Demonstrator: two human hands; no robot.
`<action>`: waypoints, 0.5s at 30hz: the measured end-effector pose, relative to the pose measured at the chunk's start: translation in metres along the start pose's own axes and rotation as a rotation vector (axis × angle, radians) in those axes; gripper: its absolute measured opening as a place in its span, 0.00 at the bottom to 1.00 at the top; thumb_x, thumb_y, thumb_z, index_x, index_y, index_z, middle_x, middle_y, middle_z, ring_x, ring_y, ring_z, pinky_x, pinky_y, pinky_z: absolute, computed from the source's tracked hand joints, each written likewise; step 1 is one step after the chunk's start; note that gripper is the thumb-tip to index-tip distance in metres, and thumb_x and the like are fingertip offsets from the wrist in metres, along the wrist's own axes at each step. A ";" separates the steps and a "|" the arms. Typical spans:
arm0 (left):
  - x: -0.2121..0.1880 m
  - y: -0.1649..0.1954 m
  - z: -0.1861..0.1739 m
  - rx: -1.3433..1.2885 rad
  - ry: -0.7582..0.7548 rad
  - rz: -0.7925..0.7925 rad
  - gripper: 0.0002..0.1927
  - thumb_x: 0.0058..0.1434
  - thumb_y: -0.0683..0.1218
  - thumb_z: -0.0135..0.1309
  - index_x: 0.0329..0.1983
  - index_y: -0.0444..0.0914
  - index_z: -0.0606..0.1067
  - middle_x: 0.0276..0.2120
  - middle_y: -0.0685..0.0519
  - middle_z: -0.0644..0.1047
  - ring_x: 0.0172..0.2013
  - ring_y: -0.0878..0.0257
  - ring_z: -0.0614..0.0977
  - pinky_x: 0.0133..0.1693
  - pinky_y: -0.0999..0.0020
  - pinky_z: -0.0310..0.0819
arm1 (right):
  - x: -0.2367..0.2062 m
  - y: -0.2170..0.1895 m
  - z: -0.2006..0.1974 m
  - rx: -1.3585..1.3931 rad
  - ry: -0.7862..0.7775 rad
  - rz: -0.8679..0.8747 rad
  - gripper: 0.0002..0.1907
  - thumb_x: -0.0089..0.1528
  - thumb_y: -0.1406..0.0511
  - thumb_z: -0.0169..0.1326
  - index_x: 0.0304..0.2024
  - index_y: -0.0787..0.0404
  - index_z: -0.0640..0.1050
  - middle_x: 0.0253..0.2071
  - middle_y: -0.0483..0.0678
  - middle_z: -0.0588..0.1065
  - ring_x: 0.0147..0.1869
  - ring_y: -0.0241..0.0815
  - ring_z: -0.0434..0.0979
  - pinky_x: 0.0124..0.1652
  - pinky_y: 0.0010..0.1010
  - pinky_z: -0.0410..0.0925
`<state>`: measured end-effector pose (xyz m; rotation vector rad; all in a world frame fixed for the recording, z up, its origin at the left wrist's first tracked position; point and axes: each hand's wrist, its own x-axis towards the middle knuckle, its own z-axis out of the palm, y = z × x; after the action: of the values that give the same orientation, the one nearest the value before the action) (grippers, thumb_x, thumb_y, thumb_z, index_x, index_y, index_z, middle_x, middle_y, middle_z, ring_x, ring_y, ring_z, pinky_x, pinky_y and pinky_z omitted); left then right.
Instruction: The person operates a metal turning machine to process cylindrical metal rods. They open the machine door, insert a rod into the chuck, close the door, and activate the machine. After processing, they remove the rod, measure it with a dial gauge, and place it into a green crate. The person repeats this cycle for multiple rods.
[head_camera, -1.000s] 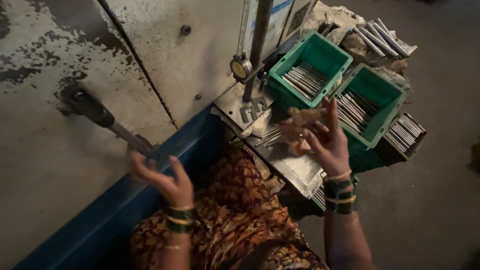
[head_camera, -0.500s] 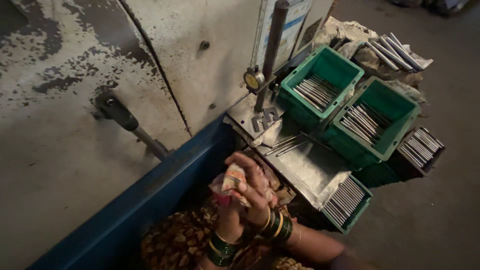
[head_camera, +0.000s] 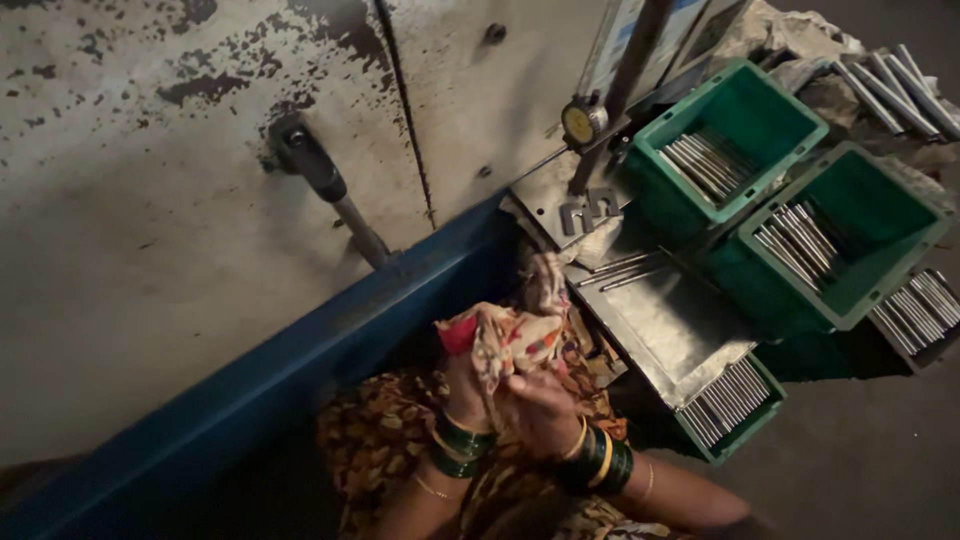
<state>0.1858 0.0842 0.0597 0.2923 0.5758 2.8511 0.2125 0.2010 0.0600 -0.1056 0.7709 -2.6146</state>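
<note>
Both hands meet in front of my lap, clasped around a bunched, patterned cloth (head_camera: 500, 340) of cream, red and orange. My left hand (head_camera: 462, 385) grips its left side, and my right hand (head_camera: 540, 410) closes over its lower right. Green and gold bangles (head_camera: 598, 460) circle both wrists. Just beyond the cloth lies a flat metal plate (head_camera: 660, 320) with a few thin rods (head_camera: 625, 272) at its far end. A dial gauge on a stand (head_camera: 583, 122) rises behind it.
Two green bins (head_camera: 745, 105) (head_camera: 865, 200) holding several metal rods sit at the right, with more rods in low trays (head_camera: 730, 400) (head_camera: 920, 310). A worn metal machine wall (head_camera: 180, 200) with a lever handle (head_camera: 320, 180) and a blue ledge (head_camera: 290, 370) fills the left.
A second ago my hands were apart, the left near the lever and the right by the bins. They came together at my lap and now hold the cloth.
</note>
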 end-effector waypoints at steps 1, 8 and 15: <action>0.001 -0.001 -0.003 0.288 0.137 0.074 0.18 0.67 0.50 0.47 0.50 0.31 0.76 0.42 0.44 0.81 0.40 0.54 0.84 0.43 0.61 0.79 | -0.001 0.009 -0.021 -0.062 -0.006 0.058 0.23 0.63 0.68 0.51 0.60 0.69 0.70 0.54 0.51 0.76 0.58 0.44 0.75 0.57 0.37 0.67; -0.009 -0.008 -0.044 1.552 0.229 0.450 0.13 0.63 0.47 0.54 0.48 0.36 0.78 0.41 0.53 0.83 0.41 0.58 0.85 0.45 0.63 0.79 | -0.002 0.045 -0.112 -1.106 -0.123 -0.161 0.13 0.71 0.64 0.55 0.33 0.66 0.77 0.27 0.48 0.75 0.31 0.42 0.73 0.32 0.33 0.66; -0.008 -0.023 -0.048 0.276 0.572 0.150 0.16 0.75 0.50 0.49 0.45 0.31 0.77 0.39 0.44 0.81 0.37 0.54 0.82 0.40 0.58 0.77 | 0.019 0.018 -0.075 -1.391 -0.430 -0.819 0.17 0.70 0.61 0.46 0.55 0.68 0.72 0.51 0.62 0.73 0.51 0.65 0.74 0.52 0.48 0.66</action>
<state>0.1864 0.0852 0.0058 -0.4797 1.0945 2.9852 0.1878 0.2171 -0.0142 -1.5312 2.5235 -1.8645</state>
